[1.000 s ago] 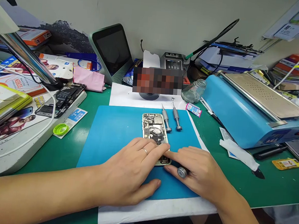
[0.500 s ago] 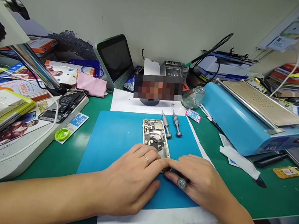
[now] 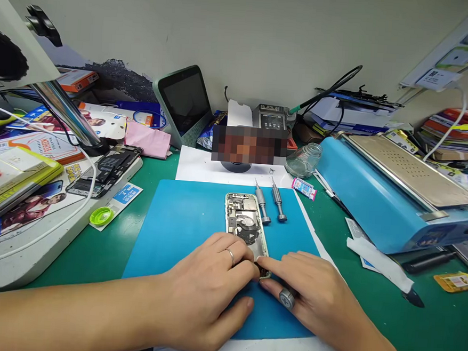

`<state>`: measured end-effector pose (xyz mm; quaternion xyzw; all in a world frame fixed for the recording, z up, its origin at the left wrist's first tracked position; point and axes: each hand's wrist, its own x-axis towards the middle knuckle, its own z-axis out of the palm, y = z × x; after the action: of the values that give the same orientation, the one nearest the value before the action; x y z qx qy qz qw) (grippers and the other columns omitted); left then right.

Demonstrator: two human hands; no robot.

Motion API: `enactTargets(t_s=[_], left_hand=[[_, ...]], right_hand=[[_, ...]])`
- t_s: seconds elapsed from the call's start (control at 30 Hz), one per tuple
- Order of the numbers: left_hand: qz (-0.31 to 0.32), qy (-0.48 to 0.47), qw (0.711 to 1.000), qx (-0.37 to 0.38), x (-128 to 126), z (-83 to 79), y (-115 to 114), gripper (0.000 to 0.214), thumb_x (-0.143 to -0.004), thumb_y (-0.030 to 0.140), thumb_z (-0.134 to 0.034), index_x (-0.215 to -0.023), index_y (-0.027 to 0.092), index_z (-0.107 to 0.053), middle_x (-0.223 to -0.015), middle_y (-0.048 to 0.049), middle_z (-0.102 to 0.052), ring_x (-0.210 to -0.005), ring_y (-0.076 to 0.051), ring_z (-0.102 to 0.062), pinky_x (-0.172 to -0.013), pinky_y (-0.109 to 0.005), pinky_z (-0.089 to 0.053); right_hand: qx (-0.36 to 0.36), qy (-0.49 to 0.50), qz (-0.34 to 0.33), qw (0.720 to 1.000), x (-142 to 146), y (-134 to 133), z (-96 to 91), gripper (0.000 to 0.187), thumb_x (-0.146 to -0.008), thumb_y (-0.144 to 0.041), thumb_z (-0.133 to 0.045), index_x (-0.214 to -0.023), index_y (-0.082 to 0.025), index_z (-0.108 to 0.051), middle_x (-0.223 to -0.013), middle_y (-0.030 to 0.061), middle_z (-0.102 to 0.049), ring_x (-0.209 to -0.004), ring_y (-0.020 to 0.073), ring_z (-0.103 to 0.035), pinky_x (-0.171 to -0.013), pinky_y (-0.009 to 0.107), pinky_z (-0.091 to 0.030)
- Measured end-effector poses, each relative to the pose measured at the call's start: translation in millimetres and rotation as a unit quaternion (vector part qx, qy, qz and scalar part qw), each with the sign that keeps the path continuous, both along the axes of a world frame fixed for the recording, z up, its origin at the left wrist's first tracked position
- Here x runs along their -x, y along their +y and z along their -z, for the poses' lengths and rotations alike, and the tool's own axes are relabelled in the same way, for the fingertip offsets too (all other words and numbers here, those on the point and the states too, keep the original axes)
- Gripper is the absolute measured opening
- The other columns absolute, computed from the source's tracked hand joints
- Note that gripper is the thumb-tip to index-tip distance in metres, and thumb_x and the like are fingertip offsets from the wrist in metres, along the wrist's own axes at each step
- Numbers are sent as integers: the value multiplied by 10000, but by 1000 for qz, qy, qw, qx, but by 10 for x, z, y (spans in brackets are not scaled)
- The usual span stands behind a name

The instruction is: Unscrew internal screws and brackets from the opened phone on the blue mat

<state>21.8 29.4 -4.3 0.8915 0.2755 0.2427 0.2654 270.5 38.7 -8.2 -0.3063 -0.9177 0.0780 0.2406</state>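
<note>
An opened phone with its insides showing lies lengthwise on a blue mat. My left hand rests on the phone's near end with a ring on one finger, its fingertips bent down onto the lower edge. My right hand lies beside it, index fingertip touching the phone's near right corner. A grey screwdriver sits tucked between the right hand's fingers, round cap up. Two more grey screwdrivers lie on the mat just right of the phone's far end.
A blue heating machine stands at right, with a glass jar and a small pink packet near it. A second dismantled phone, a green cap and stacked boxes lie at left. A tablet leans at the back.
Both hands have stayed on the phone's near end; the fingertips have drawn closer together at its lower corner. The view has tilted slightly, shifting everything down in frame.
</note>
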Motion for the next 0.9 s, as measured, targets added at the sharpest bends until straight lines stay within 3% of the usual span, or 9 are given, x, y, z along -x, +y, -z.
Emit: enactTargets(t_s=[0.9], left_hand=[[-12,-57,996,62,5,-12,8,320,-920,136,-545,-1238,157,-578,-1194,-118,-624,-1076,-257,-574,-983,-434,-480]], right_hand=[[16,-13,21,1000,-17,-13,4,228,-1076,-282,-554,-1266,-183,-635,-813,1,-745,-654,149,-667,-601,304,-437]])
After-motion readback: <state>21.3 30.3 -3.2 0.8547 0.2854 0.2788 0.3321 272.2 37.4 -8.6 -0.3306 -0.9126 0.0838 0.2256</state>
